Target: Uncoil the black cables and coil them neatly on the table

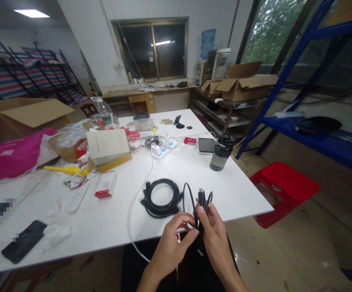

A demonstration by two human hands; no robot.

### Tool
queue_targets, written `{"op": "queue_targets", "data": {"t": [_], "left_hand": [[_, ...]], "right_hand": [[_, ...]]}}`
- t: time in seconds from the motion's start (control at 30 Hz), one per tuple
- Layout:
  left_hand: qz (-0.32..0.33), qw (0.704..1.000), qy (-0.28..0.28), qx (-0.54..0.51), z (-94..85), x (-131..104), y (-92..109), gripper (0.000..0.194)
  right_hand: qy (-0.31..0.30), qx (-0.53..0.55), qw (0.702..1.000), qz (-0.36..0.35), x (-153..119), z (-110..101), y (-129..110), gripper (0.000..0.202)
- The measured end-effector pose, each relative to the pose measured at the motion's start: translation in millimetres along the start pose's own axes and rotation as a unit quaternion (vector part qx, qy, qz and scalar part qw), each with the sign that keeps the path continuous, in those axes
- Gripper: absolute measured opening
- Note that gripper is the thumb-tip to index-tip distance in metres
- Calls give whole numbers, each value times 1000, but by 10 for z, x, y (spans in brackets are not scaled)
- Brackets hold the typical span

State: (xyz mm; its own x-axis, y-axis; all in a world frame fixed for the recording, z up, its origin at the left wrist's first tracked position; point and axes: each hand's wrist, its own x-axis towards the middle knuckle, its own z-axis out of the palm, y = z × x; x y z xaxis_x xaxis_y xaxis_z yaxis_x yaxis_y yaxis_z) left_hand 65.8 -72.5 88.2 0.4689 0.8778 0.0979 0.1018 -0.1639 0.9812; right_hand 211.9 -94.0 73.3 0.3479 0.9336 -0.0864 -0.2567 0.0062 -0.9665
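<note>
A thin black cable (pixel 200 198) was pinched by the right hand (pixel 215 239) and left hand (pixel 176 239), fingers closed, its loops gathered upright. Just beyond the hands, a coiled black cable bundle (pixel 161 197) was left flat on the white table (pixel 239 190).

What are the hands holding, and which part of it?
Both hands, left hand and right hand, pinch a black cable near its plug end, where it is folded into loops; the rest lies coiled on the white table.

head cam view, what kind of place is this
Probably a workshop or storeroom. Blue metal shelving stands at the right, open cardboard boxes sit on a workbench, and both hands, left hand and right hand, hold a black cable over a cluttered white table.
</note>
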Motion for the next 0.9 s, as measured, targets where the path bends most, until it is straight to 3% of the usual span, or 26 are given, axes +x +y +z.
{"op": "queue_targets", "data": {"t": [0.17, 0.4, 0.57, 0.73, 0.9], "left_hand": [[-45, 998, 39, -25, 25, -16, -57, 22], [-50, 982, 147, -103, -232, -45, -77, 34], [-54, 975, 190, -107, -386, -102, -125, 42], [-38, 970, 237, 37, -642, -178, -169, 42], [-16, 942, 298, 156, -965, -240, -196, 48]], "right_hand": [[-61, -5, 998, 16, -46, -5, -47, 48], [-57, -47, 997, 15, 90, -322, -111, 60], [12, -61, 998, -18, 200, -675, -209, 61], [115, -39, 990, -68, 229, -1138, -402, 51], [209, -18, 970, -119, 156, -1549, -634, 34]]}}
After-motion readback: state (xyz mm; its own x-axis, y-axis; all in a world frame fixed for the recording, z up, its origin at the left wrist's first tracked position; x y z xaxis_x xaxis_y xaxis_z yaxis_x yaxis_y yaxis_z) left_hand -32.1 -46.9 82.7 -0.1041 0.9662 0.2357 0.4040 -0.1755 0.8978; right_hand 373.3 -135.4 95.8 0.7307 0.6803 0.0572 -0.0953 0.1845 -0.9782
